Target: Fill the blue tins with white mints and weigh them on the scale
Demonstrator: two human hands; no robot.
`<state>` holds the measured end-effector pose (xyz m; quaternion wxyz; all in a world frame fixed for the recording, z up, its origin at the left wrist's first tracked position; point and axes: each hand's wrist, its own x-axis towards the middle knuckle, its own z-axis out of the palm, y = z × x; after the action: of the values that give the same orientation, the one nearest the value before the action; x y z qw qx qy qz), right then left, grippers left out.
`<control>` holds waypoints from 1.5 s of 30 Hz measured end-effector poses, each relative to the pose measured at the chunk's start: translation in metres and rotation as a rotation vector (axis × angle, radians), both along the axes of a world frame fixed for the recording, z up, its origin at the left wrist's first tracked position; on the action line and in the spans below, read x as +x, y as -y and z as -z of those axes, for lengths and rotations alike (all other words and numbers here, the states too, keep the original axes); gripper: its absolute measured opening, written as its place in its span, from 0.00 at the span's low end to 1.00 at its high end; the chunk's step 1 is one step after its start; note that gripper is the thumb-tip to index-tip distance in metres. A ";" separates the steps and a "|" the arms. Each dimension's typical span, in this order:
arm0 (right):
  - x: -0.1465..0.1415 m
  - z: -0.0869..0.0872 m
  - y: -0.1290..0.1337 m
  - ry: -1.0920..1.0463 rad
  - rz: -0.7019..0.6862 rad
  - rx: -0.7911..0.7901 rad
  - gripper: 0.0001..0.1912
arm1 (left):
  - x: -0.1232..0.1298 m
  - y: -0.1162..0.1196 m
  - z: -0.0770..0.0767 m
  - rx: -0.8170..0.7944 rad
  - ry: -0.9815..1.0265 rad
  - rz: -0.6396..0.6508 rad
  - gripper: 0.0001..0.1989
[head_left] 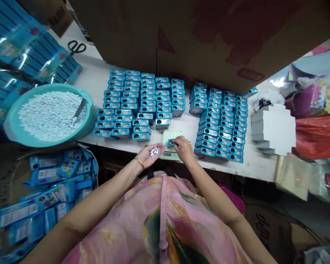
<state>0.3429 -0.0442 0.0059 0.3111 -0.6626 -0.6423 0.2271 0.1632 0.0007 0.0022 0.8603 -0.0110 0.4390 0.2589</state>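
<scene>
Palm up, my left hand holds a small heap of white candy pellets in its cupped palm. My right hand is closed, its fingertips pinched together at the top of a small blue box. Whatever is between those fingertips is too small to make out. That box stands on a pale flat scale at the table's front edge. Rows of similar blue boxes, with dark round openings on top, stand behind my left hand. More rows of blue boxes are to the right of my right hand.
A turquoise basin full of white pellets, with a scoop in it, stands at left. Below it, a carton holds blue packs. Scissors, stacked wrapped packs, a large cardboard box and white cut card surround the table.
</scene>
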 end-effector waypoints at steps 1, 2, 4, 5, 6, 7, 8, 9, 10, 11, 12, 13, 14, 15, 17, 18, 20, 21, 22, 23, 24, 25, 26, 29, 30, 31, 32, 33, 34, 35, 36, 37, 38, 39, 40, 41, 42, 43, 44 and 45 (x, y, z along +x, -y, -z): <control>0.001 0.001 0.000 -0.017 0.005 0.001 0.10 | -0.005 0.001 0.000 -0.012 -0.003 -0.008 0.09; 0.002 0.001 0.002 -0.047 0.018 0.006 0.10 | -0.010 0.002 0.001 -0.022 -0.003 -0.015 0.09; 0.006 0.000 0.005 -0.121 0.069 0.015 0.09 | -0.022 0.005 0.003 -0.039 -0.003 -0.035 0.09; 0.009 -0.002 0.008 -0.159 0.102 0.014 0.08 | -0.027 0.006 0.004 -0.046 -0.006 -0.047 0.09; 0.011 -0.004 0.011 -0.196 0.135 0.011 0.08 | -0.033 0.007 0.006 -0.051 -0.011 -0.061 0.09; 0.014 -0.005 0.014 -0.230 0.163 0.007 0.07 | -0.038 0.008 0.008 -0.057 -0.020 -0.077 0.08; 0.016 -0.006 0.017 -0.258 0.188 0.003 0.06 | -0.043 0.009 0.011 -0.063 -0.031 -0.092 0.08; 0.017 -0.007 0.020 -0.280 0.209 0.001 0.06 | -0.047 0.010 0.013 -0.069 -0.044 -0.106 0.08; 0.017 -0.007 0.022 -0.295 0.224 0.000 0.06 | -0.050 0.011 0.014 -0.076 -0.057 -0.118 0.08; 0.016 -0.007 0.024 -0.302 0.232 0.000 0.06 | -0.053 0.012 0.016 -0.082 -0.069 -0.127 0.08; 0.015 -0.006 0.025 -0.304 0.233 0.000 0.06 | -0.054 0.013 0.017 -0.088 -0.078 -0.132 0.08; 0.013 -0.005 0.025 -0.302 0.230 0.000 0.06 | -0.055 0.013 0.018 -0.093 -0.086 -0.134 0.08; 0.011 -0.004 0.024 -0.295 0.220 0.001 0.06 | -0.056 0.014 0.018 -0.094 -0.091 -0.134 0.08; 0.009 -0.003 0.023 -0.285 0.207 0.005 0.06 | -0.056 0.015 0.018 -0.092 -0.094 -0.134 0.08; 0.006 -0.001 0.019 -0.258 0.180 0.018 0.07 | -0.057 0.016 0.018 -0.084 -0.095 -0.130 0.08; 0.005 0.000 0.017 -0.244 0.170 0.025 0.07 | -0.058 0.017 0.018 -0.080 -0.096 -0.129 0.08; 0.004 -0.001 0.013 -0.228 0.164 0.036 0.07 | -0.060 0.019 0.018 -0.076 -0.097 -0.128 0.08; 0.002 -0.002 0.012 -0.227 0.166 0.038 0.07 | -0.059 0.020 0.018 -0.077 -0.095 -0.127 0.08; -0.001 -0.003 0.011 -0.230 0.166 0.037 0.07 | -0.058 0.021 0.018 -0.079 -0.091 -0.124 0.08; -0.004 -0.006 0.010 -0.237 0.158 0.034 0.07 | -0.056 0.022 0.017 -0.081 -0.081 -0.118 0.08; -0.008 -0.009 0.010 -0.249 0.131 0.028 0.06 | -0.052 0.022 0.017 -0.082 -0.064 -0.104 0.08; -0.013 -0.012 0.009 -0.263 0.077 0.020 0.06 | -0.047 0.022 0.016 -0.081 -0.040 -0.087 0.09; -0.018 -0.016 0.009 -0.271 0.005 0.009 0.06 | -0.041 0.022 0.015 -0.080 -0.011 -0.068 0.09; -0.023 -0.023 0.008 -0.166 -0.154 -0.002 0.08 | -0.022 0.018 0.012 -0.091 0.057 -0.009 0.11; -0.020 -0.022 0.008 -0.065 -0.158 -0.002 0.11 | -0.017 0.016 0.011 -0.100 0.062 0.009 0.11; -0.016 -0.021 0.007 0.059 -0.145 -0.009 0.16 | -0.014 0.014 0.010 -0.111 0.061 0.026 0.10; -0.009 -0.018 0.005 0.189 -0.136 -0.028 0.20 | -0.013 0.012 0.009 -0.120 0.055 0.039 0.10; -0.001 -0.014 0.004 0.308 -0.140 -0.062 0.23 | -0.014 0.011 0.009 -0.126 0.048 0.046 0.09; 0.007 -0.010 0.001 0.403 -0.156 -0.106 0.24 | -0.017 0.009 0.009 -0.126 0.038 0.046 0.09; 0.016 -0.006 -0.003 0.471 -0.172 -0.148 0.23 | -0.021 0.007 0.009 -0.125 0.025 0.040 0.09; 0.024 -0.003 -0.007 0.514 -0.174 -0.177 0.22 | -0.027 0.006 0.010 -0.119 0.006 0.026 0.08; 0.032 -0.001 -0.014 0.541 -0.159 -0.191 0.22 | -0.034 0.005 0.011 -0.111 -0.016 0.008 0.08; 0.040 0.001 -0.022 0.557 -0.126 -0.189 0.22 | -0.041 0.004 0.012 -0.105 -0.035 -0.012 0.08; 0.047 0.002 -0.032 0.565 -0.083 -0.178 0.23 | -0.048 0.003 0.013 -0.097 -0.048 -0.034 0.07; 0.052 0.003 -0.044 0.569 -0.040 -0.166 0.23 | -0.056 0.002 0.014 -0.093 -0.059 -0.054 0.07; 0.056 0.003 -0.057 0.571 -0.003 -0.159 0.23 | -0.062 0.002 0.015 -0.089 -0.068 -0.073 0.07; 0.059 0.005 -0.071 0.572 0.023 -0.160 0.22 | -0.068 0.002 0.016 -0.085 -0.082 -0.092 0.07; 0.060 0.007 -0.085 0.571 0.035 -0.166 0.21 | -0.073 0.002 0.017 -0.081 -0.099 -0.111 0.07; 0.061 0.009 -0.098 0.568 0.038 -0.169 0.21 | -0.078 0.002 0.018 -0.076 -0.117 -0.131 0.06; 0.061 0.011 -0.109 0.563 0.033 -0.164 0.20 | -0.082 0.003 0.019 -0.072 -0.136 -0.149 0.06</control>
<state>0.4037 0.0648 -0.0051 0.0699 -0.7330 -0.6719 0.0804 0.0814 -0.0025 -0.0164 0.8061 -0.0568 0.5032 0.3063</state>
